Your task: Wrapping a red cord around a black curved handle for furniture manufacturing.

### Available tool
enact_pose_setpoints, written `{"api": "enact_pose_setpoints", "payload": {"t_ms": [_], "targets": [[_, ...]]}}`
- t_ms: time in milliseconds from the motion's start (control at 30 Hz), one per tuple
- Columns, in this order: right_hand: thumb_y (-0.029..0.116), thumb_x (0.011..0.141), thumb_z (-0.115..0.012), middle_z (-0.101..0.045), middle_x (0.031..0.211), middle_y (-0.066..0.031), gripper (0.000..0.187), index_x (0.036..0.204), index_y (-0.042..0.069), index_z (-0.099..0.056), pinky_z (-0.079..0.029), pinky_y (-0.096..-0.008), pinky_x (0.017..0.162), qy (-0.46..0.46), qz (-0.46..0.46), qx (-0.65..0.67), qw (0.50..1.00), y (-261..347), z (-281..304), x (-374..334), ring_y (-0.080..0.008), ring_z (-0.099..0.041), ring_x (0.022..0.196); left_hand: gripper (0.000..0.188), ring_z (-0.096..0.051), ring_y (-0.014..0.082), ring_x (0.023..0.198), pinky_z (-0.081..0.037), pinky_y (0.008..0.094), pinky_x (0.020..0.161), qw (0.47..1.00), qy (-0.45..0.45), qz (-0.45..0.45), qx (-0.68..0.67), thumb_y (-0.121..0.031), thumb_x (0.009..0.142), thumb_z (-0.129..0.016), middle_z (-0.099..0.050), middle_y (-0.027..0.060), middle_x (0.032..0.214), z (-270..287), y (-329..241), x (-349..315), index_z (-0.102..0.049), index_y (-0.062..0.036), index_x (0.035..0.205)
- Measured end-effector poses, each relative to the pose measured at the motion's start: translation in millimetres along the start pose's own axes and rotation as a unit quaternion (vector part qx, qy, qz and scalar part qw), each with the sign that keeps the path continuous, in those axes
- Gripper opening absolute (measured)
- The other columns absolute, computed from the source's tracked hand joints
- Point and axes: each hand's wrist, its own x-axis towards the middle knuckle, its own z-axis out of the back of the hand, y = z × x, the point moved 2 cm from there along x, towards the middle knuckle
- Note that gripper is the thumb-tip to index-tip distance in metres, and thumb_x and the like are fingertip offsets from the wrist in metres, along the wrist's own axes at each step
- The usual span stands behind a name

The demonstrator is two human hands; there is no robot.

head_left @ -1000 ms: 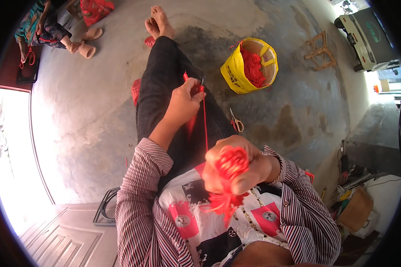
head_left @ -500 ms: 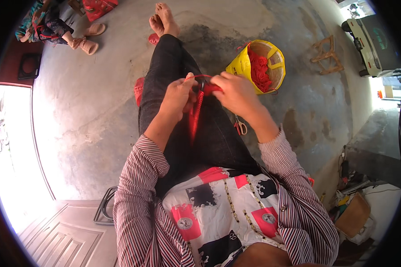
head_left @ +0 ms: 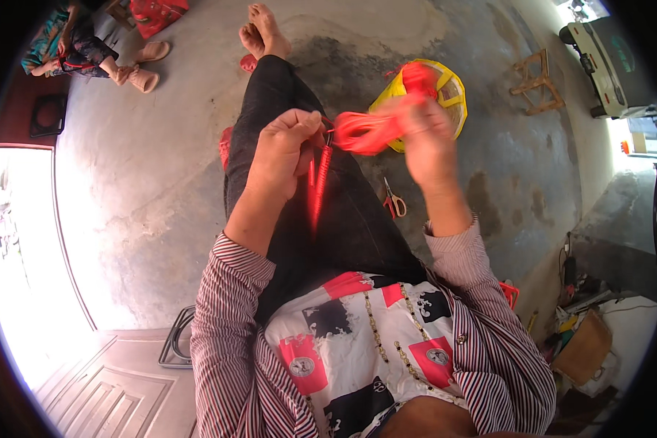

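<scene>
My left hand (head_left: 288, 150) is closed, pinching at the dark ring-like piece (head_left: 329, 137) above my thigh. From that piece a narrow, ridged strip of knotted red cord (head_left: 323, 175) hangs down, its lower end blurred. My right hand (head_left: 425, 135), smeared by motion, grips a loose bundle of red cord (head_left: 369, 133) that stretches across from the ring-like piece. Behind my right hand stands a yellow bucket-like container (head_left: 456, 109), partly hidden by the hand and cord. Scissors (head_left: 394, 201) with light-coloured handles lie on the floor beside my leg.
A wooden stool frame (head_left: 536, 84) lies at the right. Another person (head_left: 73, 44) sits at the far left, near a red bag (head_left: 157, 14) and pink slippers (head_left: 144, 79). A panelled door (head_left: 117, 379) is at the near left, with clutter (head_left: 580, 347) at the near right.
My right hand has moved right and away from my left, drawing the red cord bundle out between them toward the yellow container. My left hand has hardly moved.
</scene>
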Motion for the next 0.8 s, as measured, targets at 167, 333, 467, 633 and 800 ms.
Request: {"api": "enact_pose_setpoints", "payload": {"t_ms": [167,333,467,633,800], "targets": [[0.041,0.101,-0.045,-0.044,0.059,-0.0002,0.035,0.103,0.007,-0.051,-0.046,-0.0295,0.056,0.107,-0.065,0.321,0.939,40.6,57.5,-24.4,-0.0122,-0.041,0.050,0.017,-0.031,0.0065,0.041,-0.023,0.0214,0.039,0.994,-0.086,0.067,0.020,-0.026,0.093,-0.057,-0.058,0.0056,0.066,3.8,11.9,-2.2,-0.055,-0.0102,0.086],[0.033,0.100,-0.051,-0.050,0.069,-0.0028,0.029,0.102,0.004,-0.051,-0.042,-0.0278,0.046,0.054,-0.161,0.086,0.982,53.5,76.9,-106.2,-0.0131,-0.048,0.052,0.007,-0.029,0.0049,0.042,-0.023,0.0221,0.039,0.990,-0.044,0.130,-0.029,-0.017,0.084,-0.053,-0.061,0.0093,0.069,-0.5,16.6,6.8,-0.053,-0.0114,0.087],[0.030,0.099,-0.054,-0.054,0.074,-0.0024,0.027,0.096,0.003,-0.056,-0.045,-0.0301,0.046,-0.157,-0.163,0.164,0.960,48.8,156.4,-122.3,-0.0150,-0.052,0.054,0.009,-0.027,0.0050,0.041,-0.022,0.0227,0.039,0.993,-0.023,0.105,-0.037,-0.021,0.085,-0.054,-0.061,0.0089,0.068,8.7,17.4,4.9,-0.053,-0.0117,0.085],[0.029,0.098,-0.057,-0.054,0.072,0.0008,0.025,0.095,0.004,-0.059,-0.044,-0.0276,0.051,-0.283,-0.159,-0.142,0.935,47.4,225.5,-137.7,-0.0098,-0.052,0.059,0.012,-0.026,0.0057,0.040,-0.020,0.0225,0.039,0.989,-0.048,0.131,-0.056,-0.023,0.086,-0.052,-0.060,0.0082,0.067,4.7,11.8,1.1,-0.052,-0.0119,0.083],[0.026,0.097,-0.058,-0.050,0.067,-0.0018,0.022,0.092,0.004,-0.059,-0.043,-0.0296,0.056,-0.153,-0.182,-0.475,0.847,0.9,235.7,-172.5,-0.0084,-0.048,0.060,0.006,-0.026,0.0062,0.040,-0.020,0.0229,0.039,0.993,-0.046,0.098,-0.049,-0.018,0.083,-0.052,-0.061,0.0091,0.068,8.0,22.7,4.8,-0.051,-0.0121,0.085]]}}
